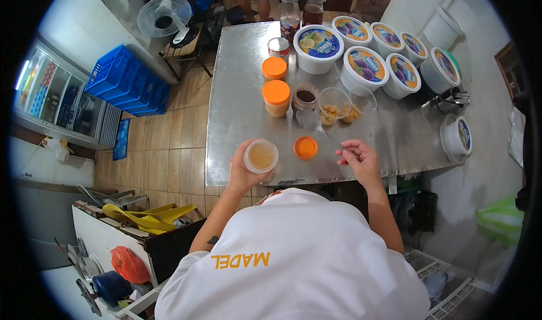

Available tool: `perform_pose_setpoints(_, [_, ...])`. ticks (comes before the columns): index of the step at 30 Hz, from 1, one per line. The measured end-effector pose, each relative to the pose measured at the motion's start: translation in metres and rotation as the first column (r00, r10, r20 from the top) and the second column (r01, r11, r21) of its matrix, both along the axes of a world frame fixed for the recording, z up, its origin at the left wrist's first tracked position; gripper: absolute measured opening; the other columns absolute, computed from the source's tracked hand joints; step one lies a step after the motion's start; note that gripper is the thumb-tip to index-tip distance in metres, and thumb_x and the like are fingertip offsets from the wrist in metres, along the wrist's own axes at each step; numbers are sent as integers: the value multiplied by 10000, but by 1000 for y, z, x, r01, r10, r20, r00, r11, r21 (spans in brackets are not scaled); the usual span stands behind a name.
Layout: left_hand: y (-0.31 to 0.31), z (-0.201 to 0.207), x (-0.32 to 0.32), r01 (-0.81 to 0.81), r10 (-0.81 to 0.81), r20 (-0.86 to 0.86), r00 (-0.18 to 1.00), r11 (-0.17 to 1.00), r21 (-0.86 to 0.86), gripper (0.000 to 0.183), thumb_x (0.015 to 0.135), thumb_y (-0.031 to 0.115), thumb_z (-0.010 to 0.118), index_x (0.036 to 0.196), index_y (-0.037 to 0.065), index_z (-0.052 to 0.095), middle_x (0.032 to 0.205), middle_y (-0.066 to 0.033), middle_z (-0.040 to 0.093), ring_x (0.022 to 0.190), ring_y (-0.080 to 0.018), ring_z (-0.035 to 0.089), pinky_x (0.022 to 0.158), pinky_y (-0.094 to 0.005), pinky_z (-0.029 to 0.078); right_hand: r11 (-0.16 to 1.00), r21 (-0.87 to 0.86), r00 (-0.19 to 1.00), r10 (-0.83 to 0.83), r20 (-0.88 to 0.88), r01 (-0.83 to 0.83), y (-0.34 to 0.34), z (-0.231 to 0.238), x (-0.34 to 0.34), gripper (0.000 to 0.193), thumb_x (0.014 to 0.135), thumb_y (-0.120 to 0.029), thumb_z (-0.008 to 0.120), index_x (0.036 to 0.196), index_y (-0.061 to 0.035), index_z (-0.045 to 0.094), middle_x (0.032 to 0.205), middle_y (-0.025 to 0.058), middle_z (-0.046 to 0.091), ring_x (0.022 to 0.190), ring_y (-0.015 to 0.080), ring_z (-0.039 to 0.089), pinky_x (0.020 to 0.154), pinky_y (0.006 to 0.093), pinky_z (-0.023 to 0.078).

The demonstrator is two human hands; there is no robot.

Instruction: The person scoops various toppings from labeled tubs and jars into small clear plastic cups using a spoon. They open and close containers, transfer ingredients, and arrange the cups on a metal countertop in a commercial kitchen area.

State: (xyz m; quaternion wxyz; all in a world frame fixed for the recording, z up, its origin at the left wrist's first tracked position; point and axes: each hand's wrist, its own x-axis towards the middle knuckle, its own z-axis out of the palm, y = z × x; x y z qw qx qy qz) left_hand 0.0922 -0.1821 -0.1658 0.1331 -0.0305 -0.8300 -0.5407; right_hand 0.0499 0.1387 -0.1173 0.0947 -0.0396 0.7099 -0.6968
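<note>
Shirt, white: one line of yellow capitals, upside down to the view. Tubs, white, mostly at the far right of the surface: round multicoloured lid labels with fruit pictures; bold white lettering legible on the nearer ones, smaller print too small to read.

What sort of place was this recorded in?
Probably a small food or dessert preparation room: a metal table bears lidded white tubs and clear cups with yellowish chunks, and what looks like a display fridge stands at the left.
</note>
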Motion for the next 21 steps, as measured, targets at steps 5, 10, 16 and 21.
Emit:
perform_pose_setpoints(5, [3, -2, -3, -71, 72, 33, 997, 997, -31, 771, 634, 122, 888, 1286, 26, 488, 1176, -104, 625, 1111, -210, 615, 960, -361, 497, 991, -118, 935, 18, -353, -63, -28, 69, 5, 122, 957, -119, 630, 962, 2, 649, 887, 69, 692, 761, 120, 639, 677, 265, 521])
perform_pose_setpoints(10, [4, 1, -5, -100, 101, 7, 995, 991, -84, 755, 635, 119, 887, 1276, 24, 500, 1171, -106, 626, 1104, -214, 617, 953, -360, 500, 972, 184, 715, 235, -659, -149, -52, 85, -3, 94, 901, -115, 700, 904, -40, 642, 852, 82, 663, 694, 201, 603, 646, 319, 487])
perform_pose_setpoints(16, [9, 7, -2, -109, 102, -84, 991, 990, -86, 730, 580, 82, 875, 1231, 47, 548, 1135, -141, 631, 1062, -321, 625, 920, -393, 501, 866, 477, 439, 490, -753, -149, -90, 74, -7, 154, 819, -78, 732, 934, -52, 633, 851, 84, 660, 762, 298, 619, 671, 356, 498])
perform_pose_setpoints(21, [12, 13, -3, -125, 99, -146, 984, 975, -182, 733, 582, 93, 890, 1224, 53, 540, 1126, -125, 632, 1039, -286, 633, 905, -380, 509, 952, 231, 771, 298, -563, -199, -112, 31, -4, 112, 932, -146, 653, 941, -38, 624, 780, 69, 664, 684, 191, 645, 613, 288, 514])
